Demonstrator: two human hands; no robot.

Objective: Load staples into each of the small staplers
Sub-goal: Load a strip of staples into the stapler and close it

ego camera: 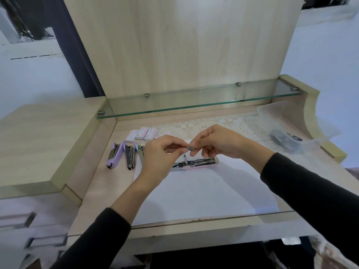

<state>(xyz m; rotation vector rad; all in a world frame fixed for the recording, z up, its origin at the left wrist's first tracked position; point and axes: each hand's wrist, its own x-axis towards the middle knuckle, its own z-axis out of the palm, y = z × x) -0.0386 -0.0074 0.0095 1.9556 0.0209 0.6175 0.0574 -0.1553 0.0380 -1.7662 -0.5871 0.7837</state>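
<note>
A pink stapler [196,163] lies opened flat on the white paper [204,193], its metal magazine facing up. Just above it, my left hand [161,156] and my right hand [215,141] pinch a short strip of staples [190,148] between their fingertips. Two purple staplers [112,155] [129,156] lie side by side at the left. A third stapler [141,150] is partly hidden behind my left hand. Several small pink staple boxes [141,133] sit behind them.
A glass shelf [194,105] runs along the back above a lace mat [223,123]. A clear plastic bag with dark items [285,141] lies at the right. A raised wooden ledge [42,144] borders the left. The desk's front edge [194,222] is near me.
</note>
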